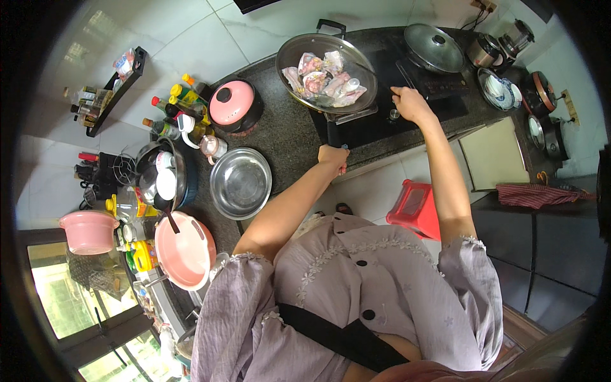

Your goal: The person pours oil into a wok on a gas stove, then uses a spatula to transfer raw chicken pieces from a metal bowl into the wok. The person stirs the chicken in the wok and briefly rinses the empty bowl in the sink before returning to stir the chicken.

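Note:
A large wok [286,52] sits on the black glass cooktop [448,112], with a loop handle on its far side. Raw, pale pink meat pieces [315,82] with small yellow bits lie inside it, beside a small whitish, see-through object [352,84]. My left hand [333,158] is closed around the wok's black handle [333,133], nearest me. To the right of the wok, my right hand [410,104] hovers over the cooktop with its fingers curled and the index finger towards the wok; whether it holds anything thin cannot be told.
A lidded pan [434,47] stands at the back right, near stacked dishes [499,90]. Left of the wok are a pink-lidded pot [232,102], sauce bottles [184,95], a steel basin [241,184] and a pink basin [186,253]. A red bin [415,207] is on the floor.

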The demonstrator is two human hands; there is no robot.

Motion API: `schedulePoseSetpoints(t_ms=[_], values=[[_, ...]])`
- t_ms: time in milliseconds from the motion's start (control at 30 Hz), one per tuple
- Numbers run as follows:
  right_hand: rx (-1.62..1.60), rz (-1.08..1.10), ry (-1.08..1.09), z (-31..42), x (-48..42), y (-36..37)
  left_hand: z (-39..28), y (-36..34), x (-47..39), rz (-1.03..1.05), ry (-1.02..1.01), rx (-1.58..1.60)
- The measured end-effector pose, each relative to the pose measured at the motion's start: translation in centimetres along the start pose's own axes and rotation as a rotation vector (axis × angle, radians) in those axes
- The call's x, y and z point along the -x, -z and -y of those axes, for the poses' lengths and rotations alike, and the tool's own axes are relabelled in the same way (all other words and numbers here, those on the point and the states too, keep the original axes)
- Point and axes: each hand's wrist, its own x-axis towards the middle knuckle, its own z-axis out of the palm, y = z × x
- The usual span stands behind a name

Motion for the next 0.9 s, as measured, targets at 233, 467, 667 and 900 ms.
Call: schedulePoseSetpoints(t_ms=[233, 467, 667, 900], values=[[0.018, 0.147, 0.027, 3.0, 2.1, -2.7, -0.3, -0.2, 0.2, 0.005, 0.031, -0.033], [-0.001, -0.050, -0.105, -0.5, -3.1, -1.4, 0.2, -0.1, -0.5, 0.013, 0.023, -0.011], [-0.057, -0.091, -0.080, -0.3, -0.7, -0.5, -0.4, -0.3, 0.8, 0.012, 0.027, -0.019], [-0.319, -0.267, -0.094, 0.0, 4.3, -0.7, -0.9, -0.1, 1.2, -0.006, 0.051, -0.028]])
